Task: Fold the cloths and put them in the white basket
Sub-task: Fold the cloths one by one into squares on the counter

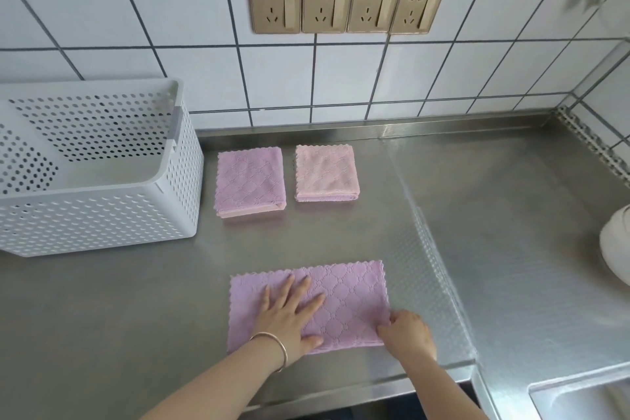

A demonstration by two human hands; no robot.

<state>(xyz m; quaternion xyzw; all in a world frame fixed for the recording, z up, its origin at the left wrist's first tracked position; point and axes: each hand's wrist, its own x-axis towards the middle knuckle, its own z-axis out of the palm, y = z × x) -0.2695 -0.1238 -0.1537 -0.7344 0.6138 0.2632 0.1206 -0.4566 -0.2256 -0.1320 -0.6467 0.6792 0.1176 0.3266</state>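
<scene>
A purple cloth (347, 293), folded once into a rectangle, lies near the front edge of the steel counter. My left hand (289, 314) presses flat on its left half with fingers spread. At the cloth's lower right corner my right hand (407, 331) pinches the edge with curled fingers. Farther back lie two folded squares, a purple cloth (250, 181) and a pink cloth (325, 172). The white perforated basket (102, 215) stands at the left and holds no cloth that I can see.
The steel counter (494, 215) runs to a tiled wall with a row of sockets (346, 5). A sink corner (586, 395) shows at the lower right, and a white rounded object (617, 242) sits at the right edge.
</scene>
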